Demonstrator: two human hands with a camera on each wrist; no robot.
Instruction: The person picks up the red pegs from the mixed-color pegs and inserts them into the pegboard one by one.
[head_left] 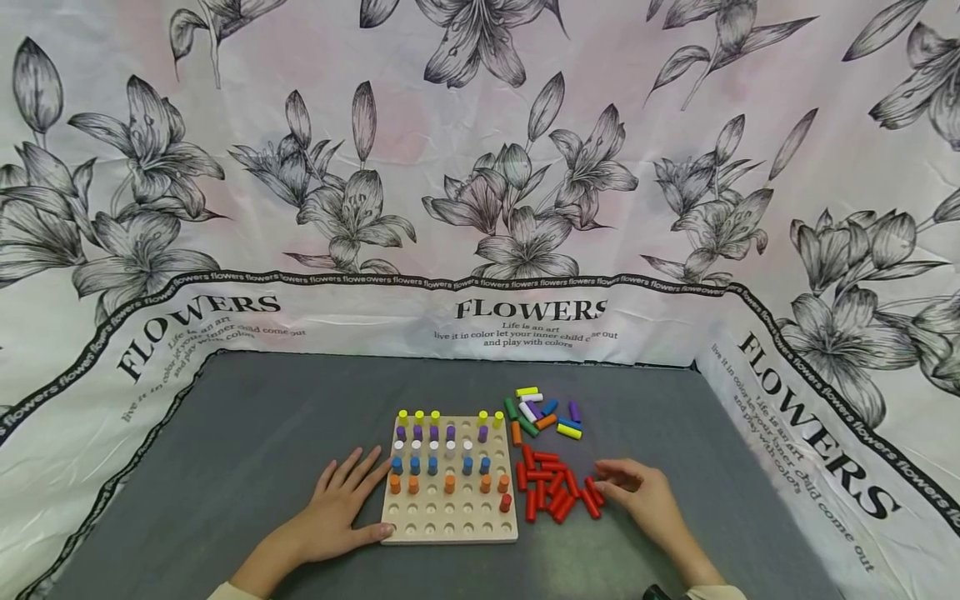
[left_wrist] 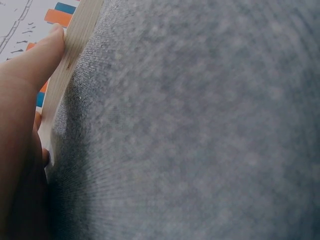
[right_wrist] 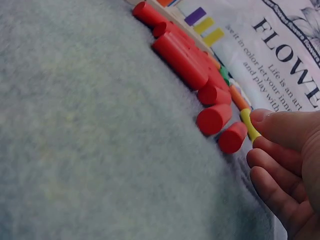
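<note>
A wooden peg board (head_left: 450,537) lies on the dark table, with rows of yellow, purple, white, blue and orange pegs and a single red peg (head_left: 506,502) standing in its holes. My left hand (head_left: 333,512) lies spread at the board's left side, its thumb on the near left corner. In the left wrist view, that thumb (left_wrist: 42,60) rests along the board's wooden edge (left_wrist: 77,45). At the right side of the loose red pegs (head_left: 553,479) is my right hand (head_left: 641,496), fingers loosely bent. The right wrist view shows nothing between its thumb and fingers, close to a red peg (right_wrist: 232,137).
Behind the red pile lie loose pegs of mixed colours, among them a yellow one (head_left: 527,391), an orange one (head_left: 516,433) and a purple one (head_left: 574,411). A flower-printed cloth (head_left: 525,325) borders the table (head_left: 300,400) at the back and sides.
</note>
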